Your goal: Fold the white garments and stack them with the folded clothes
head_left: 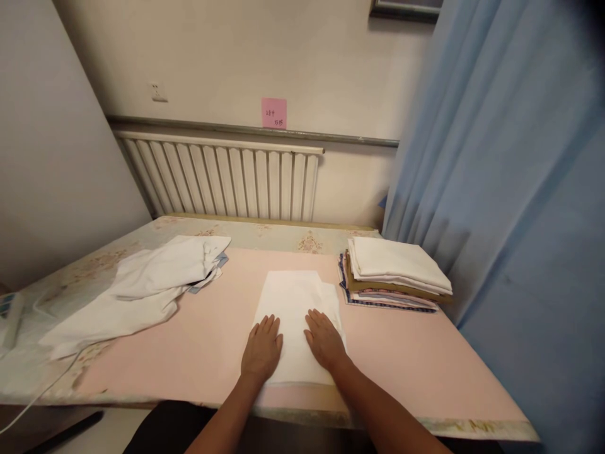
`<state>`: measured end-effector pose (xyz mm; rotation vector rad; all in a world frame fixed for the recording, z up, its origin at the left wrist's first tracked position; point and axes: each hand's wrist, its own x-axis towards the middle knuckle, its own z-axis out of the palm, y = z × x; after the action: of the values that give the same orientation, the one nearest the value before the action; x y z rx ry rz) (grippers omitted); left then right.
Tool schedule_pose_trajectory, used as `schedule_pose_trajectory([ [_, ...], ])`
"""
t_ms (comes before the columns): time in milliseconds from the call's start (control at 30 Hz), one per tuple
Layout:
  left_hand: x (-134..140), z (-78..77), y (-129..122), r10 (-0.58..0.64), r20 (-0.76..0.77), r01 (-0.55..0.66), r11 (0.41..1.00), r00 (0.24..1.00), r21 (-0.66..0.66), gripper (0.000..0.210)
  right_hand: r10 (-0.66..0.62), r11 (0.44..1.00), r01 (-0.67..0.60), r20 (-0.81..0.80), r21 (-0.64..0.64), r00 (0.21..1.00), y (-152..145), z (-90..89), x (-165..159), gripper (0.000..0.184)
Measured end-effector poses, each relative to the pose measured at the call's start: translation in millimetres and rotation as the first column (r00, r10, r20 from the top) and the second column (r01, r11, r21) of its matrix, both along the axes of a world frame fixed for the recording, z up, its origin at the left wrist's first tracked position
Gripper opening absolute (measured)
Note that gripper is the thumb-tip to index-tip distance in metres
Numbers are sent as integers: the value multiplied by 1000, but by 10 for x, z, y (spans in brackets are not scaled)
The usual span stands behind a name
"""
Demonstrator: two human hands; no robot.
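A white cloth (295, 296), folded into a rough rectangle, lies flat on the pink sheet in front of me. My left hand (263, 348) rests palm down on its left edge, fingers stretched forward. On its right side my right hand (325, 340) lies flat too, fingers extended and pointing a little inward. Neither hand grips anything. Along the cloth's upper right edge a second layer shows slightly offset. What kind of garment or linen it is cannot be made out.
On the left lies a loose heap of white cloth (155, 271) with grey-blue bits at its end. A stack of folded fabrics (397, 271) stands at right, beside a blue curtain (482, 164). Behind the table are a radiator (227, 180) and a pink note (274, 113). A white cable (45, 391) hangs at left.
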<state>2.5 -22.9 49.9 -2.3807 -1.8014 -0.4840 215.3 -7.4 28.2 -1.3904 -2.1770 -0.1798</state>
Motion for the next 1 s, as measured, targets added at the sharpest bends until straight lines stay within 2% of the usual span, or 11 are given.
schedule_pose_trajectory([
  [1000,-1,-18,2,-3,22,3,1000,1000,7,46,9,1000,-9,-3,-11,1000,-19,39,-2,37],
])
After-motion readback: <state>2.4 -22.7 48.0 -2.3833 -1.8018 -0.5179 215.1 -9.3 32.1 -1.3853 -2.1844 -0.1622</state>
